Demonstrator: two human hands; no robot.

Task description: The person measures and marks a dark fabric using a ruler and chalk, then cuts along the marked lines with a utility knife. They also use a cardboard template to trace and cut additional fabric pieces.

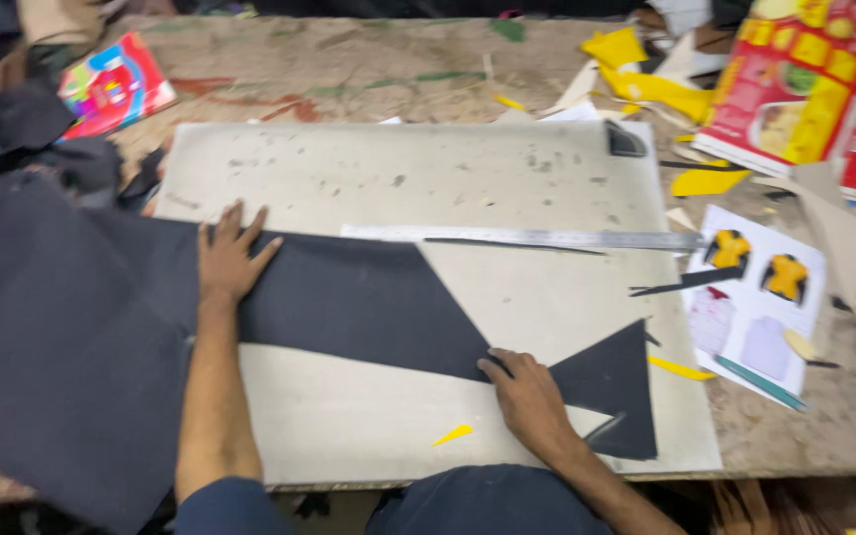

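Across a pale cutting board, dark cloth is spreading from 9 o'clock toward 4 o'clock, narrowing to a pinch near the middle and flaring again into a triangular end. At 9 o'clock the left hand is pressing flat on the cloth, fingers splayed and pointing to 12, gripping nothing. At 5 o'clock the right hand is lying palm down on the narrow neck of the cloth, fingertips on the fabric's edge; whether it is pinching anything under the palm cannot be told. A slim dark tool is poking out just beside that wrist, on the triangular end. The two hands are sitting well apart, one at each end of the strip.

At 12 o'clock from the right hand a steel ruler is lying level across the board, just above the cloth's upper edge. A small yellow scrap is resting on the bare board at 6 o'clock, between the forearms. At 3 o'clock a white sheet with garment pictures is lying off the board on the worn table. Yellow offcuts are lying scattered at 1 o'clock, near red-and-yellow printed packs. At 10 o'clock a bright packet is lying beside more heaped dark cloth.
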